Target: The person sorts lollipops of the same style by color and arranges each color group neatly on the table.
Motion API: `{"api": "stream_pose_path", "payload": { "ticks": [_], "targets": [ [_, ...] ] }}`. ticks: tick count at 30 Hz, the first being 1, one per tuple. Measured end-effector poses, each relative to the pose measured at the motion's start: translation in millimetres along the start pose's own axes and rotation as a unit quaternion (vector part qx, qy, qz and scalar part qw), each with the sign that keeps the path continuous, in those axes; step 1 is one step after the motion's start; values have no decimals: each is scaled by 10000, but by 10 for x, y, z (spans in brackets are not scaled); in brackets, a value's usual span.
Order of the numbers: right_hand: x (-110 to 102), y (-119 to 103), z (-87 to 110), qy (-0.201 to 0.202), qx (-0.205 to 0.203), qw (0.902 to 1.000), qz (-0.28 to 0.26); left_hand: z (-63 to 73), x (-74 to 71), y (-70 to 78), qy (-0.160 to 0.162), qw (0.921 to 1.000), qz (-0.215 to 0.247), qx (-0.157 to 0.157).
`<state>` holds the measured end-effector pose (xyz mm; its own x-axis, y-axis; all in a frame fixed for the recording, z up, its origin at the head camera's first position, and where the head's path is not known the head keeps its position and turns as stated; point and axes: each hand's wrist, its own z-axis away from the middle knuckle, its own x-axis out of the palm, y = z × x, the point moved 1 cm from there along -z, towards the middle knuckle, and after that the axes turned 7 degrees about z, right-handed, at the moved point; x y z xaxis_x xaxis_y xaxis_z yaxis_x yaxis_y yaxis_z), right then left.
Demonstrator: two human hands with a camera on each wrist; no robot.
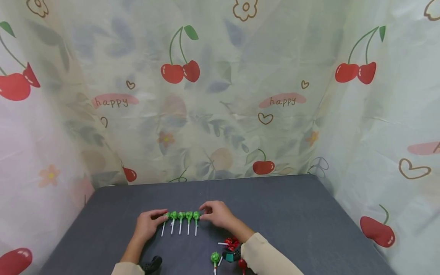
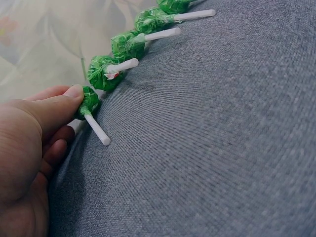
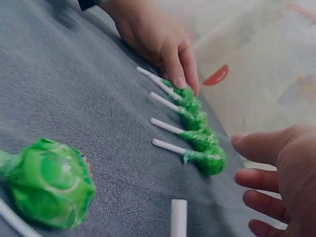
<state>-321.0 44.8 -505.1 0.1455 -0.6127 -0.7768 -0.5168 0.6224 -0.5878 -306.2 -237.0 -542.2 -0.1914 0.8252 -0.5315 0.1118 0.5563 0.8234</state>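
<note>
Several green-wrapped lollipops lie in a row on the dark grey cloth, their white sticks pointing toward me in the head view. At the row's left end, my left hand [image 1: 147,225] pinches the head of the outermost green lollipop [image 2: 89,102] between thumb and finger. My right hand [image 1: 220,214] is beside the right end of the row, thumb and fingers spread apart with nothing between them. Nearest to it is the rightmost green lollipop [image 3: 210,160], just off the fingertips.
Near my right forearm lie another green lollipop [image 1: 215,257] and some red-wrapped lollipops [image 1: 231,243], partly hidden by the sleeve and the dark wrist strap [image 1: 231,255]. A patterned curtain [image 1: 213,114] encloses the table [image 1: 275,206] at the back and sides.
</note>
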Motion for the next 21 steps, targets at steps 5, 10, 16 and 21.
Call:
{"api": "stream_pose_path", "payload": {
  "ticks": [5,10,16,21],
  "targets": [
    [-80,-70,92,-512,-113,9986,77,-3,-7,-19,-26,10000,-47,8],
    [-161,-137,199,-1159,-353,9925,173,1,-6,-17,-33,10000,-68,39],
    [-249,-157,356,-1785,-678,9810,355,6,-1,-7,-9,9999,-53,116],
    [-289,-157,494,-1829,-1034,9726,993,-1,8,-8,-15,10000,-29,86]
  ]
}}
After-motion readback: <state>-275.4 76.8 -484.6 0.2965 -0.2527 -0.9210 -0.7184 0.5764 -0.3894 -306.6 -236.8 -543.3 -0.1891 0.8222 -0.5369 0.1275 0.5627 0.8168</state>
